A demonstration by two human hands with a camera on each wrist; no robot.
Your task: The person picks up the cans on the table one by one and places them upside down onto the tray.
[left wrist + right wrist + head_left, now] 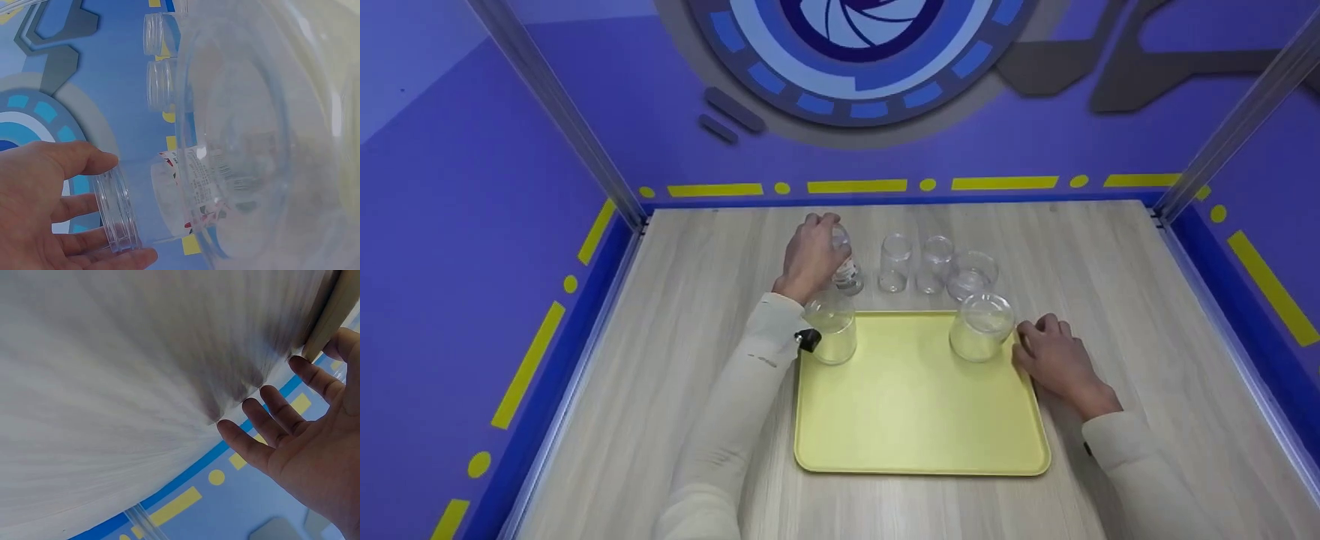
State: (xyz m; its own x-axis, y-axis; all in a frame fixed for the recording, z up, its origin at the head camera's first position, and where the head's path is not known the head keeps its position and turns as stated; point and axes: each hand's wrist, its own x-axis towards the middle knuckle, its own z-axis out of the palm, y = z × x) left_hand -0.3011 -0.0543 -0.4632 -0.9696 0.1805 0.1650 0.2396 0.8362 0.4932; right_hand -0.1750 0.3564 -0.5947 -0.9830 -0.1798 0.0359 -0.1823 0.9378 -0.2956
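Note:
My left hand [808, 255] grips a clear jar [847, 273] with a printed label, just behind the tray's back left corner. In the left wrist view, thumb and fingers are around its ridged top end [117, 208]. A large clear jar [837, 339] stands on the tray below my left wrist and covers part of that view. My right hand [1057, 358] lies at the right edge of the yellow tray [919, 420]. Its fingertips [225, 430] touch the table, with the thumb beside the tray's edge.
A second large clear jar [981, 330] stands at the tray's back right corner. Behind the tray are two slim clear jars [895, 262] and a wide low one [973, 274]. Purple panels [855, 161] enclose the wooden table [697, 300] at the back and sides.

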